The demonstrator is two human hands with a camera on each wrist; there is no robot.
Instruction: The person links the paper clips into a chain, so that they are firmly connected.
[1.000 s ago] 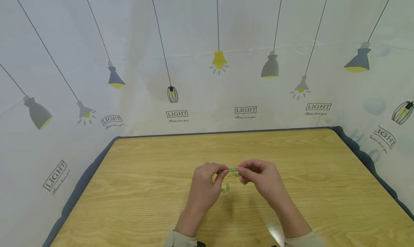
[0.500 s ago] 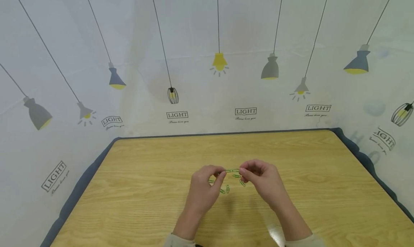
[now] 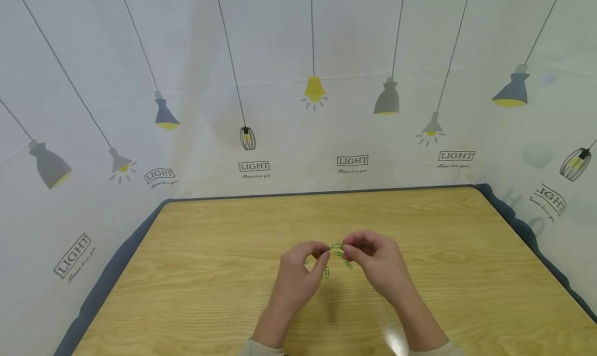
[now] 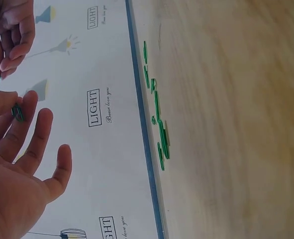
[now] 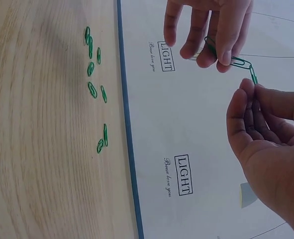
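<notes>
Above the table, my left hand [image 3: 296, 275] pinches a green paper clip [image 5: 240, 62] between thumb and index finger. Its other fingers are spread, as the left wrist view shows. Hooked through that clip's end is a second green paper clip [image 5: 253, 75], pinched by the thumb and fingertips of my right hand [image 3: 380, 265]. The two clips meet at an angle in the right wrist view. Another green wire loop [image 5: 210, 45] shows behind the left fingers; how it joins the pinched clip is hidden. Fingertips cover parts of the held clips.
Several loose green paper clips [image 5: 92, 89] lie scattered on the wooden table [image 3: 210, 273] beneath the hands. A dark blue border [image 3: 280, 194] runs along the table's far edge. Beyond it rises a white sheet [image 3: 280, 102] printed with lamps.
My left hand first drew slightly left, stretching the linked clips into a line, then came back right towards the right hand. Both hands keep their pinch; the right hand barely moved.
</notes>
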